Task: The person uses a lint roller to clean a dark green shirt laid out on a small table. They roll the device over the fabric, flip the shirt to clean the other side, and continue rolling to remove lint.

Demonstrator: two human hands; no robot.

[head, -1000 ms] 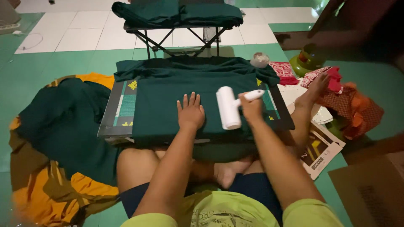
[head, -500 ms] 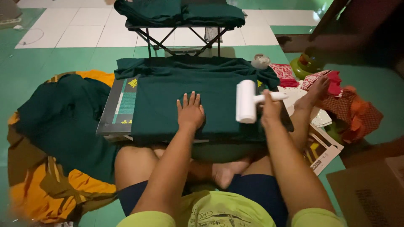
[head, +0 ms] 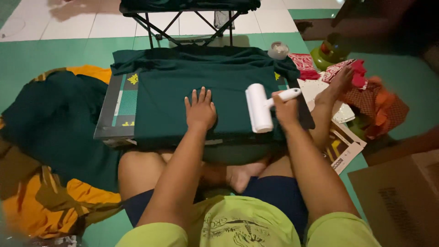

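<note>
In the head view, a dark green cloth garment (head: 201, 87) lies spread over a flat rectangular board (head: 112, 114) across the seated person's lap. The left hand (head: 200, 110) rests palm down on the garment's near middle, arm straight, fingers spread flat, its grip holding nothing. The right hand (head: 285, 109), at the garment's right edge, has its grip wrapped around the handle of a white cylindrical lint roller (head: 259, 108), whose drum lies on the cloth just right of the left hand.

Dim, warm indoor light fell from above, brightest on the white tiles (head: 68, 20) at upper left, while the upper right sank into shadow and the edges softened slightly.
</note>
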